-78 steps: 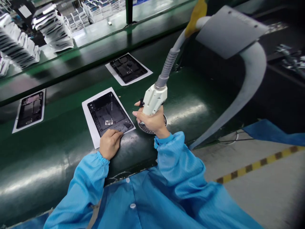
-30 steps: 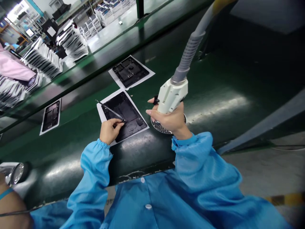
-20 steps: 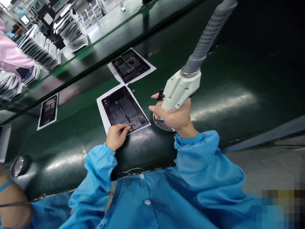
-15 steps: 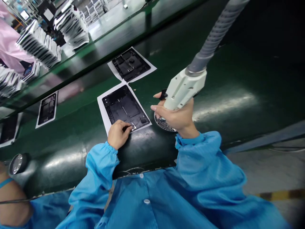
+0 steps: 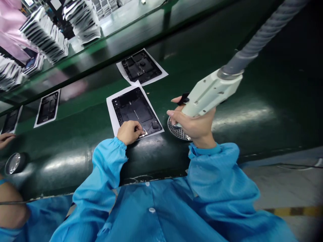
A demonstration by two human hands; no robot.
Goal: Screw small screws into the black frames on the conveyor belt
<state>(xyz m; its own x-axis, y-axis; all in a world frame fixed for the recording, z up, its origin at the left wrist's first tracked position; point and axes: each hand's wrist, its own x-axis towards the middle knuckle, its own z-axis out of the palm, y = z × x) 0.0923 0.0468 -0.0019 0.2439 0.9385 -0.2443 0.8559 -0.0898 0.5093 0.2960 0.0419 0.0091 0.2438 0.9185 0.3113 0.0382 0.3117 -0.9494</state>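
My left hand (image 5: 130, 132) rests on the near edge of an opened black tablet (image 5: 138, 108). Its thumb and fingertips are pinched together beside a small silvery part (image 5: 143, 134); whatever lies between them is too small to make out. The tablet lies on a white sheet (image 5: 113, 116). My right hand (image 5: 195, 124) grips a pale electric screwdriver (image 5: 210, 94), which slants over a round perforated metal dish (image 5: 179, 132). A grey ribbed hose (image 5: 268, 35) runs from the screwdriver's upper end. The tool's tip is hidden behind my hand.
Another opened tablet (image 5: 141, 68) on paper lies beyond, with more tablets (image 5: 47, 107) at left. A round dark-rimmed container (image 5: 13, 163) stands near a co-worker's arm (image 5: 11, 203). Stacks of paper-wrapped pieces (image 5: 42, 35) fill a raised ledge (image 5: 118, 25). The green bench's edge (image 5: 161, 179) is close.
The view has shifted slightly. My right hand and the screwdriver appear further right, the tool leaning more. My left hand stays pinched at the tablet's edge. A co-worker's hand has appeared at far left.
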